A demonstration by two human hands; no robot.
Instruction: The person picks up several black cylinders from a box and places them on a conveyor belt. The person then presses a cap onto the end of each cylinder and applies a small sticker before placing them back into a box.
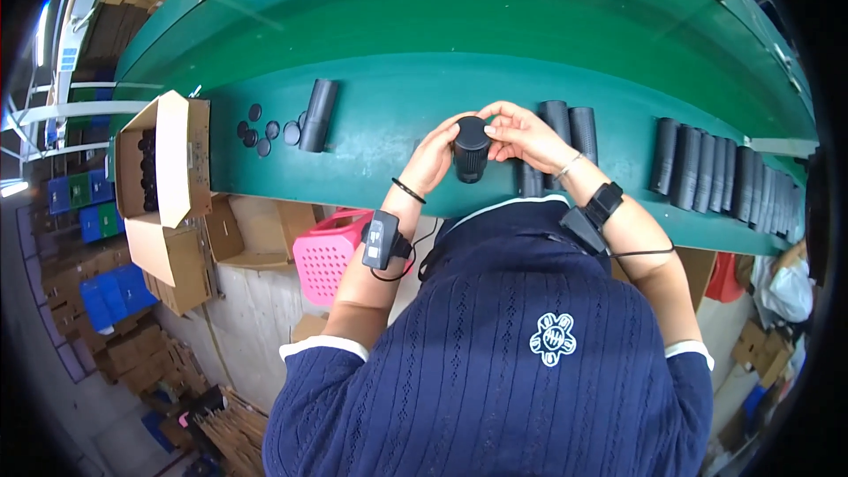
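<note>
Upright above the near edge of the green bench, a black ribbed tube (471, 164) is between my two hands, its round black capped end (472, 130) facing up. Along its left side my left hand (435, 155) is closed on it, fingertips at the rim. My right hand (527, 134) is closed at the rim from the right, thumb and forefinger against it; its other fingers are partly hidden. Just beyond and under the right wrist lie several more black tubes (583, 134).
On the green bench (389, 115), loose black caps (263, 147) lie at left beside one black tube (319, 115). A row of black tubes (707, 168) fills the right. An open cardboard box (199, 155) with black pieces stands at the left edge; a pink plastic stool (325, 256) is below.
</note>
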